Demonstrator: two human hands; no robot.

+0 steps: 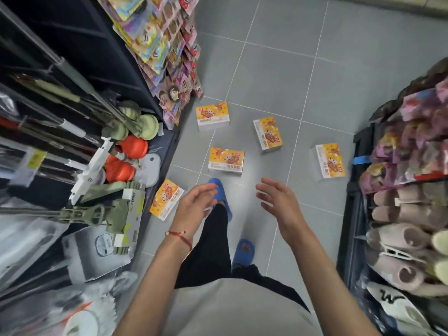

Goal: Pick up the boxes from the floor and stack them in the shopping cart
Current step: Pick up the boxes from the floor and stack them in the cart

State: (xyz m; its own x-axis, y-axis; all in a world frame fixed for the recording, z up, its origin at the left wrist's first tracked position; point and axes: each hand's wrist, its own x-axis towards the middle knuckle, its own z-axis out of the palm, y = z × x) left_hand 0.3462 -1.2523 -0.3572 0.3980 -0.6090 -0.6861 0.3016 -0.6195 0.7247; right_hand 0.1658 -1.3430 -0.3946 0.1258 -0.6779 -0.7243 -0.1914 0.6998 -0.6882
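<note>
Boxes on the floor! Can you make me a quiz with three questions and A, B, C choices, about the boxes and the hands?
1. Where is the box nearest the left hand?
A. beside the dark shelf on the left
B. inside a cart
C. on top of another box

2. How many orange boxes lie on the floor?
A. three
B. five
C. eight

3. What are the left hand and the right hand doing?
A. each grips a box
B. both make tight fists
C. both are open and hold nothing

Answers:
1 A: that box lies right by the shelf's bottom edge.
2 B: five orange boxes show, spread apart on the grey tiles.
3 C: the fingers are spread loosely above the floor and touch no box.
</note>
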